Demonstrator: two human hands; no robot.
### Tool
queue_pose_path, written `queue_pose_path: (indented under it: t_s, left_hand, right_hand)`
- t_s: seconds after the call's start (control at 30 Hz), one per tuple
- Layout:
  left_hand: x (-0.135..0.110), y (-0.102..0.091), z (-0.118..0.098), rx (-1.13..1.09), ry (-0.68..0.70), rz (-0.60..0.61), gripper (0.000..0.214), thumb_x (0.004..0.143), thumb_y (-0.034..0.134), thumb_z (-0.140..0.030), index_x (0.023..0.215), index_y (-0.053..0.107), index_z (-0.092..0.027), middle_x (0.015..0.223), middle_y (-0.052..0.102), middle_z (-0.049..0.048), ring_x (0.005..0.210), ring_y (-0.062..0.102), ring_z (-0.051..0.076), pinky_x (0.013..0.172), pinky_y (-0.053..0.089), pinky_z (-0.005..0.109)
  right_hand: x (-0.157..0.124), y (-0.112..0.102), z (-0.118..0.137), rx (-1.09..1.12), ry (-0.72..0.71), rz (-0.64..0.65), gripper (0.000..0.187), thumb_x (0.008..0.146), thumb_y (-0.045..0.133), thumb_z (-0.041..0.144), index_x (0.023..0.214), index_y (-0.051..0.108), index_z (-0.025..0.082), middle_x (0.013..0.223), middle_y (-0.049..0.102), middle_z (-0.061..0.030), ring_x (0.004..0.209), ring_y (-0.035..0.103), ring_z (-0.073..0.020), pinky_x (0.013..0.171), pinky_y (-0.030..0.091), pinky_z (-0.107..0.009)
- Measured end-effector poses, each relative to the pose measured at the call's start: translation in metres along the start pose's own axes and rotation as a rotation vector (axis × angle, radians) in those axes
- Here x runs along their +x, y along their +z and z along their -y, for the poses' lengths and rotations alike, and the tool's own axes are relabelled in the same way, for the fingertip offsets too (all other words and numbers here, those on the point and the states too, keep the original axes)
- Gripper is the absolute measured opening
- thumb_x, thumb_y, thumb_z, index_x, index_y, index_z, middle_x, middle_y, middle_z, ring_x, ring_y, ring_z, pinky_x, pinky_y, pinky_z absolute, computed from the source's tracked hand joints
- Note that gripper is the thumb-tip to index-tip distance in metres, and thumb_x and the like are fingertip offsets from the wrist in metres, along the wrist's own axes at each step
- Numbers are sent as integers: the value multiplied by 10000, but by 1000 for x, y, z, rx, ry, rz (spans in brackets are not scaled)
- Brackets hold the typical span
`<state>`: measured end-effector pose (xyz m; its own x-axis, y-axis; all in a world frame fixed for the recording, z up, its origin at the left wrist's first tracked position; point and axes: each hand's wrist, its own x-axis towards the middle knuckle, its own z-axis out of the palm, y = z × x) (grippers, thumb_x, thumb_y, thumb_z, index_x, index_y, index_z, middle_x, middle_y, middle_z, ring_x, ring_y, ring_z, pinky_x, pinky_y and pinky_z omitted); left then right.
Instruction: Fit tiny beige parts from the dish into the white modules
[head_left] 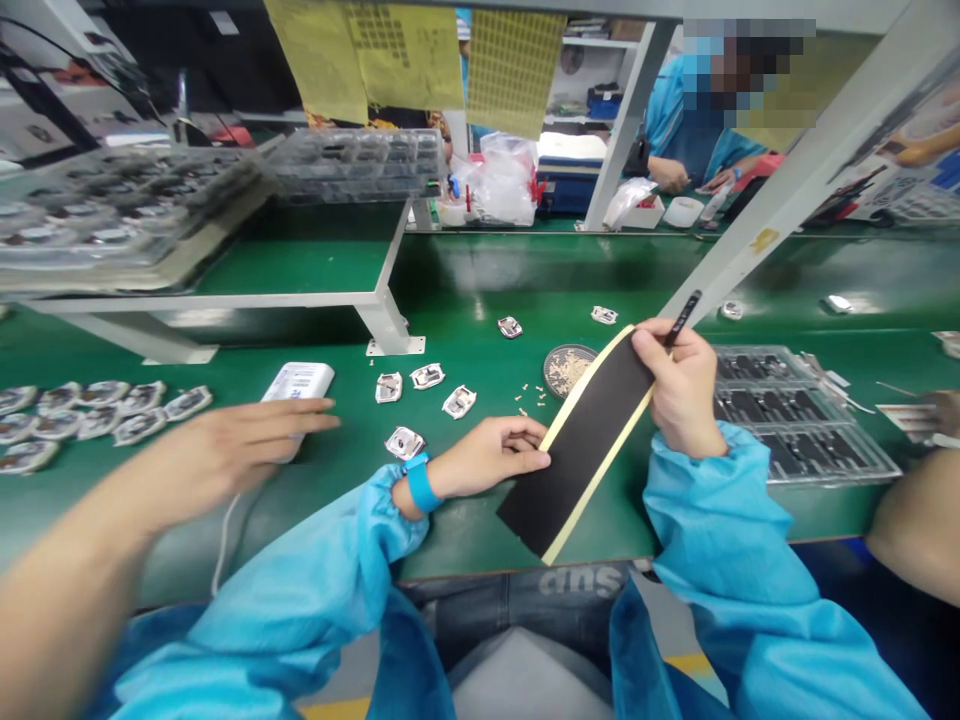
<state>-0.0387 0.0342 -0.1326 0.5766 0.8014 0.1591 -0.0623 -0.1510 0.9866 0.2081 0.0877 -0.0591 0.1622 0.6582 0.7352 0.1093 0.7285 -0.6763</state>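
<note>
A long black strip with pale yellow edges (577,455) slants over the green bench in front of me. My right hand (682,385) pinches its upper end between thumb and fingers. A slim black pen-like tool (682,318) also sticks up from that hand; its lower part is hidden. My left hand (487,458), with a blue wristband (422,484), grips the strip's left edge with thumb and curled fingers. A round dish (566,370) of tiny tan pieces stands behind the strip. Small silvery housings (459,402) lie beyond my left hand.
Another person's hand (225,450) reaches in from the left beside a white device (300,385). Rows of housings (97,410) lie at far left. A clear tray of dark parts (795,410) is at right, near another person's arm (915,520). A slanted post (795,200) rises behind.
</note>
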Motion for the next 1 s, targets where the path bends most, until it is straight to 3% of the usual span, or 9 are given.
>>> queue_pose_path:
  t_s: [0.13, 0.23, 0.33, 0.47, 0.6, 0.7, 0.8, 0.9, 1.0]
  left_hand:
    - [-6, -21, -2, 169, -19, 149, 522, 774, 803, -317, 1249, 654, -160, 1129, 695, 97, 991, 639, 197, 868, 519, 319]
    - [-12, -31, -12, 354, -15, 212, 672, 695, 867, -329, 1311, 629, -205, 1176, 677, 81, 1008, 621, 199, 862, 513, 310]
    - [-12, -25, -18, 333, 23, 230, 567, 766, 813, -413, 1261, 656, -187, 1140, 684, 78, 992, 620, 201, 848, 508, 299]
    - [-4, -7, -12, 205, 35, 88, 407, 948, 571, -501, 1046, 699, -127, 960, 686, 60, 890, 616, 180, 784, 489, 276]
    - [-2, -10, -4, 285, 7, 96, 359, 897, 654, -477, 915, 688, -120, 804, 629, 14, 747, 560, 140, 685, 445, 248]
    - [-5, -24, -4, 342, -5, 192, 322, 842, 732, -406, 1008, 692, -133, 893, 666, 23, 786, 585, 149, 722, 467, 256]
    - [-8, -31, -8, 339, -19, 252, 429, 773, 802, -412, 1093, 689, -149, 981, 697, 44, 841, 619, 175, 753, 492, 274]
    - [-5, -23, -10, 193, 29, 122, 436, 819, 745, -485, 1090, 689, -147, 996, 700, 56, 870, 630, 176, 774, 490, 271]
    - [2, -10, -7, 77, 66, -68, 425, 857, 680, -542, 944, 710, -128, 861, 692, 49, 766, 613, 148, 710, 472, 249]
  right_hand:
    - [12, -12, -3, 66, -1, -87, 200, 775, 841, 364, 904, 758, 236, 797, 677, 19, 674, 610, -104, 589, 507, -209]
    - [15, -13, -3, 100, 9, -97, 198, 765, 848, 362, 894, 758, 241, 801, 673, 23, 672, 611, -101, 593, 517, -209]
    - [12, -10, -2, 113, 29, -75, 190, 762, 849, 361, 885, 757, 249, 787, 665, 27, 655, 605, -100, 574, 515, -208]
    - [8, -6, 2, 123, 53, -36, 195, 759, 852, 360, 880, 749, 246, 780, 660, 28, 642, 602, -99, 556, 509, -207]
    - [12, -9, 9, 168, 24, -116, 271, 732, 871, 354, 891, 726, 190, 786, 664, 8, 653, 607, -107, 581, 517, -225]
    - [20, -18, 12, 217, -2, -204, 323, 722, 872, 367, 904, 704, 158, 788, 671, -7, 663, 617, -121, 620, 534, -256]
    - [26, -27, 12, 235, -38, -254, 311, 717, 869, 379, 878, 705, 170, 767, 666, 8, 662, 612, -113, 641, 539, -251]
    - [25, -28, 11, 245, -38, -225, 275, 734, 862, 358, 870, 704, 178, 778, 672, 8, 671, 611, -111, 652, 541, -252]
    - [17, -20, 11, 241, -11, -153, 259, 767, 843, 337, 896, 693, 171, 815, 684, 0, 685, 616, -116, 675, 545, -266]
